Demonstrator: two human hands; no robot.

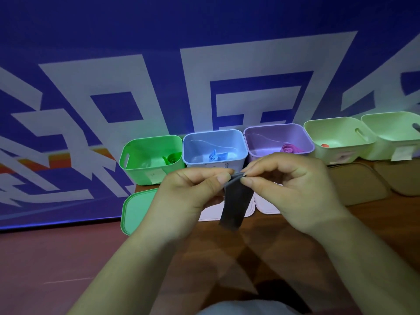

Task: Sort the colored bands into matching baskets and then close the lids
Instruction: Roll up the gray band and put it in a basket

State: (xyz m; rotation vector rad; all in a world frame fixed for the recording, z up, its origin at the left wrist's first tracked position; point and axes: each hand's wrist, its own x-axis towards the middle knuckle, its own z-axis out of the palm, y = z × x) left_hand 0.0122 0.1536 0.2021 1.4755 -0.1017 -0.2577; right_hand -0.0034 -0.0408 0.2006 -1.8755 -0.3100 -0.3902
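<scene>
Five open baskets line the wall: the green basket (pixel 150 160), blue basket (pixel 214 147) and purple basket (pixel 278 142) each hold a matching rolled band. At six o'clock from them, the left hand (pixel 191 194) and right hand (pixel 293 187) together pinch a grey band (pixel 236 201), which hangs down.

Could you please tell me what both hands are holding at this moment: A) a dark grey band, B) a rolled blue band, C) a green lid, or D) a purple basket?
A: the left hand and right hand pinch the top of a dark grey band, which hangs down in front of the baskets.
</scene>
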